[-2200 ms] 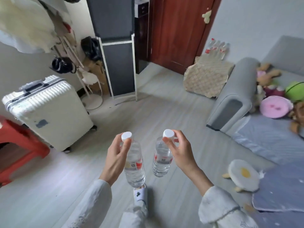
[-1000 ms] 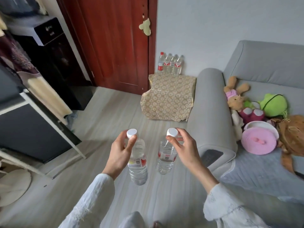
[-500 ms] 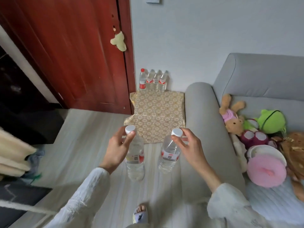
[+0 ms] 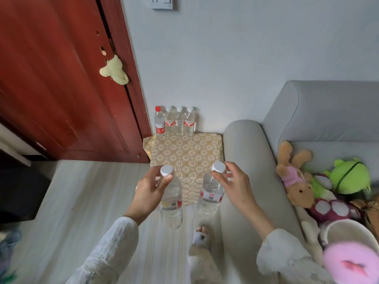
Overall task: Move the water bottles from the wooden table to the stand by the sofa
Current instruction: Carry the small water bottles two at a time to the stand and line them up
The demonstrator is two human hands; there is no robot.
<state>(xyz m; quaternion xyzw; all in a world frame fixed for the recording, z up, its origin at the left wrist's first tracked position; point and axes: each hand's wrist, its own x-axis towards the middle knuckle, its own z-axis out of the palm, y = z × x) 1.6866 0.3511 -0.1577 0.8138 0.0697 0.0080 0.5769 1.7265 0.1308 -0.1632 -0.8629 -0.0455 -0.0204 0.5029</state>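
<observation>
Our left hand [image 4: 148, 194] and right hand [image 4: 235, 186] pinched each water bottle [image 4: 171, 203] under its cap. The fingers [image 4: 167, 179] were clamped on the stiff necks; we judged the full bottles heavy and their thin walls soft.

Clear, glossy plastic in both held bottles, left bottle [image 4: 171, 203] and right bottle [image 4: 209, 196], each with a smooth white plastic cap and a shiny printed label. Same clear plastic in the four bottles [image 4: 176, 122] at the wall, one capped red. Patterned gold cloth [image 4: 187, 152] draped over the stand, slightly sheeny. Matt grey woven fabric on the sofa [image 4: 248, 160]. Glossy red-brown lacquered wood on the door [image 4: 61, 89]. Pale, streaked, faintly sheeny floor [image 4: 82, 201]. Soft pile on the plush toys [image 4: 295, 181]. Textured white cloth on the sleeves [image 4: 110, 253].
</observation>
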